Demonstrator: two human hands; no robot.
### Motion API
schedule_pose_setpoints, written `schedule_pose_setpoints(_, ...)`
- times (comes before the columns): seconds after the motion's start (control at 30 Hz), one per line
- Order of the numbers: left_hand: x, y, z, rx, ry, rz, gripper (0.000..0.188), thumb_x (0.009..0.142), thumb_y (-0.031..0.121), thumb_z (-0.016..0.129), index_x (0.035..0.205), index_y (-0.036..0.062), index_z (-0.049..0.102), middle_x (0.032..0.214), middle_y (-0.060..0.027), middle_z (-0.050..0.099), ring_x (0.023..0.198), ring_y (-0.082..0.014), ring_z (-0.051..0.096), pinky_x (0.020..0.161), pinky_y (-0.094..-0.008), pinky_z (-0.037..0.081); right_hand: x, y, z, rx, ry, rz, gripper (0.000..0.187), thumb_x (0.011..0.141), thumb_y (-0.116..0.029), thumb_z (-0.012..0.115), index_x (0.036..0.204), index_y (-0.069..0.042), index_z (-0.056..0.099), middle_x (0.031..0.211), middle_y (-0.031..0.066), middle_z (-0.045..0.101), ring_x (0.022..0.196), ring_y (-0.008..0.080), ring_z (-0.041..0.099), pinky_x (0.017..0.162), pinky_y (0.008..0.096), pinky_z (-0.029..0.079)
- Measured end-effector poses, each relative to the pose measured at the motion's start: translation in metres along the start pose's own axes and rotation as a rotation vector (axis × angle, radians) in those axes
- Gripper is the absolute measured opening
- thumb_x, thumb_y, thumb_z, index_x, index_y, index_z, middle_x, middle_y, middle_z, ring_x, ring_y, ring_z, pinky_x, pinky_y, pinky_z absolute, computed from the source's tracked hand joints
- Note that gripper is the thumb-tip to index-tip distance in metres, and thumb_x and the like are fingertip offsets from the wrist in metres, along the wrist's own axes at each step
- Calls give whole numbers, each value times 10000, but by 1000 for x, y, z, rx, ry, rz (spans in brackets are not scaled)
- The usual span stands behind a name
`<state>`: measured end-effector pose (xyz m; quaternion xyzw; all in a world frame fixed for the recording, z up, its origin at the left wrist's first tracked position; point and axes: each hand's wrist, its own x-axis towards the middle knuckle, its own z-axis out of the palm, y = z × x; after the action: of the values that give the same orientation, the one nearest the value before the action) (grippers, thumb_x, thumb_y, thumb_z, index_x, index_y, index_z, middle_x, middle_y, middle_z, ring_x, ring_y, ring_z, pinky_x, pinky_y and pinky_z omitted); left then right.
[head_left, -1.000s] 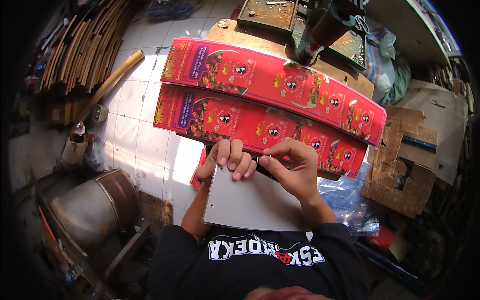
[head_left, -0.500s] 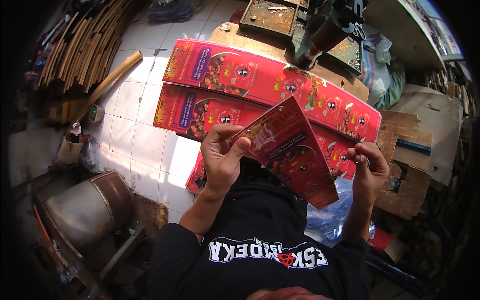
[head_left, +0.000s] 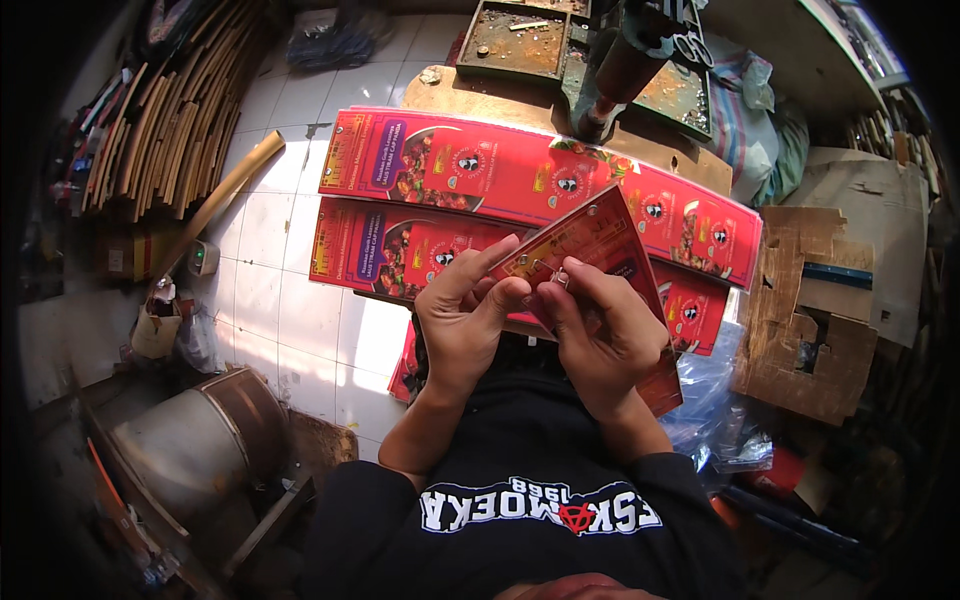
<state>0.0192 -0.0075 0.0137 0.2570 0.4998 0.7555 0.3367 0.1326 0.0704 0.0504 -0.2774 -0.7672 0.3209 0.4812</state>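
Observation:
My left hand [head_left: 462, 325] grips a glossy red printed menu card [head_left: 618, 235] by its upper left edge, thumb toward me. The card hangs tilted in front of my chest. My right hand [head_left: 612, 345] is over the card and covers its middle. Between its thumb and forefinger is a small shiny piece [head_left: 561, 279], too small to name, close to my left fingertips. Beyond my hands lie an upper stack of red printed sheets [head_left: 510, 165] and a lower stack of red printed sheets [head_left: 345, 240], partly hidden behind the card and my hands.
Behind the stacks stands a dark press-like machine [head_left: 622, 75] on a wooden board [head_left: 430, 95], beside a metal tray [head_left: 515, 45] of small bits. Brown strips [head_left: 170, 120] lean at far left, a drum [head_left: 190, 450] lies at lower left. Cut cardboard [head_left: 810, 370] and clear plastic [head_left: 700, 400] are at right.
My right hand has moved left from beside the card to over it, bringing its pinched fingers close to my left hand. The view has shifted slightly.

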Motion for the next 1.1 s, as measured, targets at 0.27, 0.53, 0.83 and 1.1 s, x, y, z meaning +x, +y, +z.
schedule_pose_setpoints(0.27,2,-5,1,35,-19,22,431,824,75,738,1211,-55,597,1042,-83,637,868,-132,657,760,-243,580,1,2,7,-68,66,-70,298,753,53,763,1038,39,678,778,138,678,631,185,665,516,269,517)
schedule_pose_setpoints(0.53,4,-2,1,124,-30,95,374,858,103,718,1199,-24,632,891,-31,607,742,-53,574,624,-174,423,-2,4,11,-95,52,-147,315,732,90,754,1035,54,676,748,126,657,594,180,631,514,269,513)
schedule_pose_setpoints(0.83,2,4,-2,125,-98,97,317,911,46,638,1219,-28,620,869,-30,575,763,-64,540,646,-185,411,2,16,1,-198,-43,-397,362,682,160,677,1031,64,676,771,125,626,592,211,605,534,279,515)
schedule_pose_setpoints(1.1,2,8,-1,-35,-81,-9,319,907,1,625,1217,-67,599,916,-53,588,837,-98,599,749,-219,486,-1,20,10,-22,71,-322,367,676,135,734,1025,39,674,772,119,637,600,188,612,526,267,513)
